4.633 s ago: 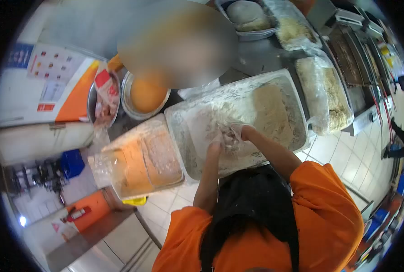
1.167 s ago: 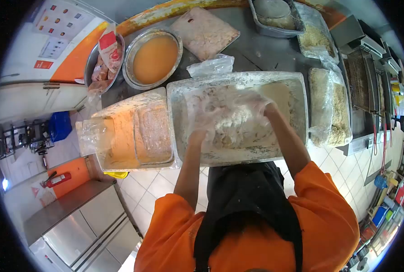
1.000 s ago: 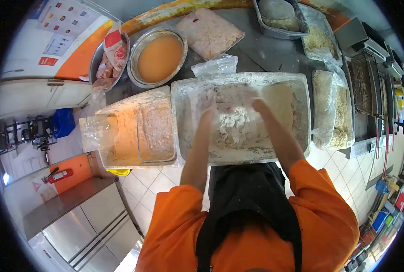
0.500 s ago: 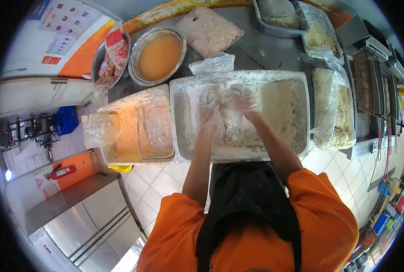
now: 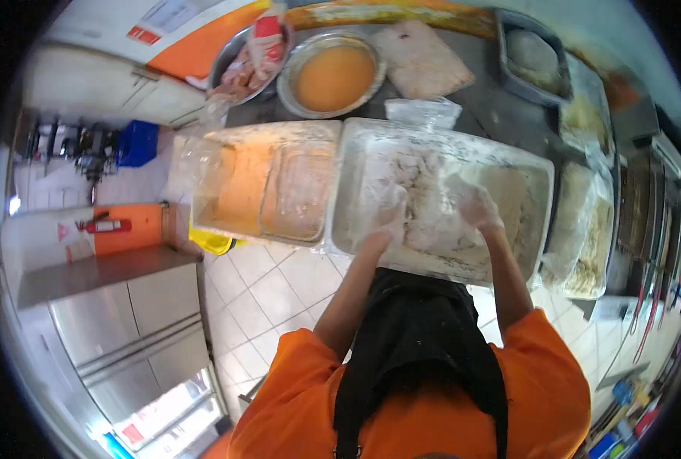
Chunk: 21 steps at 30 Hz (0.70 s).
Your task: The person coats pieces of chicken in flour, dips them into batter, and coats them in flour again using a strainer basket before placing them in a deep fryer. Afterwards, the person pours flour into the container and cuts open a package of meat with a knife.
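Note:
Both hands are inside a large white tub [image 5: 355,164] dusted with flour. My left hand [image 5: 388,210], in a clear plastic glove, touches the floured pieces [image 5: 420,183] on their left side; its fingers are blurred. On the right side of the pieces is my right hand [image 5: 476,205], gloved too, with its fingers spread and nothing seen in them. Finer brownish flour [image 5: 508,195] lies in the tub's right part. Directly left, a second tub [image 5: 225,138] holds orange powder and a wire basket [image 5: 298,191].
Behind the tubs are a metal bowl of orange liquid [image 5: 334,79], a bowl of raw meat [image 5: 241,76], a floured board [image 5: 423,61] and a plastic bag [image 5: 423,112]. At right stand a grey container [image 5: 535,65] and a bagged tray of crumbs [image 5: 581,229].
My hands have moved farther apart, and the right one has gone right, away from the middle of the pieces. The whole view has turned, shifting tubs and bowls to the right.

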Tool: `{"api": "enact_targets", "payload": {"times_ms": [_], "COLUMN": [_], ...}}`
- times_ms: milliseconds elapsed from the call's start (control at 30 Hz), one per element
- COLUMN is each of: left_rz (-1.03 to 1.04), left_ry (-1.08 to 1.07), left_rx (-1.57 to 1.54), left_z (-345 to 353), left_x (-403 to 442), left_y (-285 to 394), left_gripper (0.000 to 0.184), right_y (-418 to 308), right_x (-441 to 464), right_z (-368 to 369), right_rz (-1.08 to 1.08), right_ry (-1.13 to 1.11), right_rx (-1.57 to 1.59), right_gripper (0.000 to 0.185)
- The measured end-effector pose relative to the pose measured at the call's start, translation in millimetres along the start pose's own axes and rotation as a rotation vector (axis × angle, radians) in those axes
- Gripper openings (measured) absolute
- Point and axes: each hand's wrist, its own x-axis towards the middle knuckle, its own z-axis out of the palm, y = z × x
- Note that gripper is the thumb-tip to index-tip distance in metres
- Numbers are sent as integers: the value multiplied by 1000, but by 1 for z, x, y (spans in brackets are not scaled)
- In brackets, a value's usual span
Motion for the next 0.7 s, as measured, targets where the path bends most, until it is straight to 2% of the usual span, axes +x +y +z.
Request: {"api": "enact_targets", "payload": {"times_ms": [67, 133, 200, 267, 300, 367, 400, 433, 467, 500, 533, 633, 700], "left_rz": [-4, 2, 14, 28, 34, 47, 56, 68, 75, 84, 93, 116, 129], "left_ry": [25, 48, 54, 58, 57, 57, 52, 44, 38, 30, 20, -2, -17], "left_rx": [-4, -13, -33, -48, -60, -80, -91, -99, -108, -119, -128, -156, -177], "left_z": [2, -1, -2, -5, -6, -11, -13, -12, -13, -14, -13, -16, -15], "left_x": [-10, -17, -21, -23, -24, -30, -31, -32, -34, -36, -38, -43, -46], "left_y": [-8, -17, -22, -30, -34, -41, -44, -45, -48, -51, -52, -55, -55], "left_gripper": [52, 52, 52, 52, 51, 51, 51, 51, 51, 51, 51, 50, 50], "right_y": [-19, 6, -27, -131, -152, -225, -292, -331, -394, -435, -462, -494, -495], "right_x": [-29, -7, -1, -30, -14, 30, 29, 67, 47, 67, 93, 150, 172], "right_z": [-9, 38, 27, -55, -43, 1, -16, 18, -11, 11, 44, 109, 117], "right_rz": [-129, -153, -116, -6, -331, -478, -574, -760, -807, -837, -865, -1065, -1098], "right_ry": [125, 136, 144, 162, 337, 478, 318, 233, 59, 81, 98, 148, -9], "right_rx": [-189, -156, 26, 359, 407, 280, 301, 150, 4, -31, -68, -500, -615], "right_gripper": [40, 40, 41, 42, 40, 39, 39, 37, 33, 30, 27, 23, 22]}}
